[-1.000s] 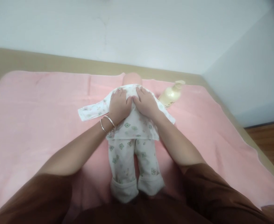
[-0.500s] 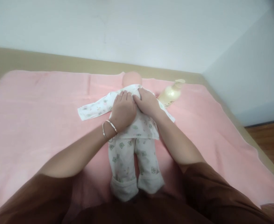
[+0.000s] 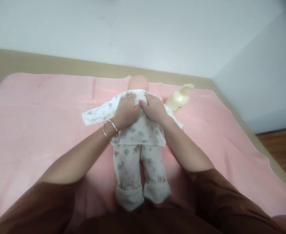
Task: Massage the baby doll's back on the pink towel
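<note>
Head view: doll (image 3: 141, 130) in white printed clothes lies on pink cloth (image 3: 47, 123), directly under both hands. Left hand (image 3: 127, 111) is flat on one side of its upper torso, right hand (image 3: 153, 107) flat on the other; both spread and pressed on top, thumbs close together. Doll's head (image 3: 138, 83) sits just beyond them, legs (image 3: 128, 165) toward the wearer. Pump bottle (image 3: 178, 100) near right hand.

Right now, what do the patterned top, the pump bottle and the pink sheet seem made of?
Patterned top: soft matte fabric, perhaps cotton, by its loose drape. Pump bottle: glossy, probably plastic, given its bright highlights. Pink sheet: matte cloth, judging by its creases; fibre unclear.
</note>
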### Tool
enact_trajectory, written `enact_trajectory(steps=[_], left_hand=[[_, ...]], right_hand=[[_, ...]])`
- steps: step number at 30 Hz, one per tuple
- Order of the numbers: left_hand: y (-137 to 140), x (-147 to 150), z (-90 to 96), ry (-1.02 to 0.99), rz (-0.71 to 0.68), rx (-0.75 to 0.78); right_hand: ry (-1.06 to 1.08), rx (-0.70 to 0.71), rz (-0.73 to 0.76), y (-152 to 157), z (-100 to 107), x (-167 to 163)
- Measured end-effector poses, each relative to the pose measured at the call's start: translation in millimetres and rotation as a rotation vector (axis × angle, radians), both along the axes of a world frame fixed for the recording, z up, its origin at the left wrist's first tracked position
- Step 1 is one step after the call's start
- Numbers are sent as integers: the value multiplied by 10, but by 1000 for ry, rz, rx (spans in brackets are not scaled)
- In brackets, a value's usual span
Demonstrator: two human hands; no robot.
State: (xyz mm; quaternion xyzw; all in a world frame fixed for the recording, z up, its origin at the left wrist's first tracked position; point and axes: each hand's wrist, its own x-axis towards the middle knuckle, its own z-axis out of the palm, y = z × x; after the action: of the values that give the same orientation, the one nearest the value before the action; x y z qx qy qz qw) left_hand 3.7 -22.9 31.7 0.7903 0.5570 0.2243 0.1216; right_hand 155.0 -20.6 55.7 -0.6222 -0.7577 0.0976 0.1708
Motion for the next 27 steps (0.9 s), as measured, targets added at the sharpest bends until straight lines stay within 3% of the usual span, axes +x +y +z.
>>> enact_trajectory(steps=[5, 10, 14, 21, 27], left_hand=[[192, -107, -25, -50, 11, -3], [197, -113, -29, -61, 33, 31], [173, -101, -53, 16, 27, 58], [-146, 70, -115, 34, 89, 183], [-370, 171, -40, 18, 57, 161]], right_hand=[[-72, 41, 63, -137, 42, -87], [-108, 95, 96, -324, 32, -189], [-64, 83, 80, -266, -27, -178], [31, -50, -20, -3, -10, -44], [59, -16, -9, -32, 12, -14]])
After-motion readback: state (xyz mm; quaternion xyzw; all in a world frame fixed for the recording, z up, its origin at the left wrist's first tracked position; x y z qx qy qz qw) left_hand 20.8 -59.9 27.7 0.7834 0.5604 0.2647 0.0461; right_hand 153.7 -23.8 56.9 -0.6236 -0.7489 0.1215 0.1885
